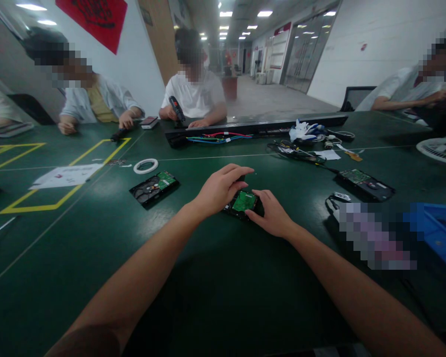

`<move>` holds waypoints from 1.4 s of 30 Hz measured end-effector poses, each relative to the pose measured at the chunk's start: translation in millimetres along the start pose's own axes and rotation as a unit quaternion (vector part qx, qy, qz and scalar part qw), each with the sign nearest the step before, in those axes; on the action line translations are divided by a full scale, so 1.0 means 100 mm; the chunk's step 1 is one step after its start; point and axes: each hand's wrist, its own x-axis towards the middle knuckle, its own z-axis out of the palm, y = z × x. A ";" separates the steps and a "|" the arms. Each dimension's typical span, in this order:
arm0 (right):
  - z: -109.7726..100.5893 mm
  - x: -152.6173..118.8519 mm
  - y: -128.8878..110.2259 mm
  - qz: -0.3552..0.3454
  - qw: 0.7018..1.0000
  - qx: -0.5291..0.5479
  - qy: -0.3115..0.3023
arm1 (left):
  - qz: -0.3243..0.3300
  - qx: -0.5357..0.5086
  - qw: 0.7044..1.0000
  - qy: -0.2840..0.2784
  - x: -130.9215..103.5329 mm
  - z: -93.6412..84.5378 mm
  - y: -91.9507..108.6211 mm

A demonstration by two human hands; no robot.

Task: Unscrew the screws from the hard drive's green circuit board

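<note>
A hard drive (244, 201) with a green circuit board lies on the green table between my hands. My right hand (270, 214) grips its right side, thumb at the near edge and fingers at the far corner. Above the drive's left and far side is my left hand (223, 187), with fingers stretched to the right and thumb curled below. A small dark thing shows between that thumb and the fingers; its kind is unclear. My left hand covers part of the drive.
Other hard drives lie to the left (154, 188) and right (366, 184). A white ring (145, 166), cables (295, 151), gloves (306, 131) and a long black bar (256, 128) lie farther back. A blue bin (440, 233) stands right. Across the table, a person holds a power screwdriver (177, 108).
</note>
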 end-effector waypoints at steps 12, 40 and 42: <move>0.03 0.01 0.03 -0.006 1.000 0.001 0.001 | 0.026 0.021 0.999 0.042 -0.01 -0.01 -0.01; 0.02 0.00 0.02 0.005 1.000 -0.001 0.001 | -0.038 0.043 0.997 0.048 0.01 -0.02 0.00; 0.02 0.00 0.02 -0.001 1.000 -0.002 0.002 | -0.041 0.040 0.997 0.043 0.01 -0.01 -0.01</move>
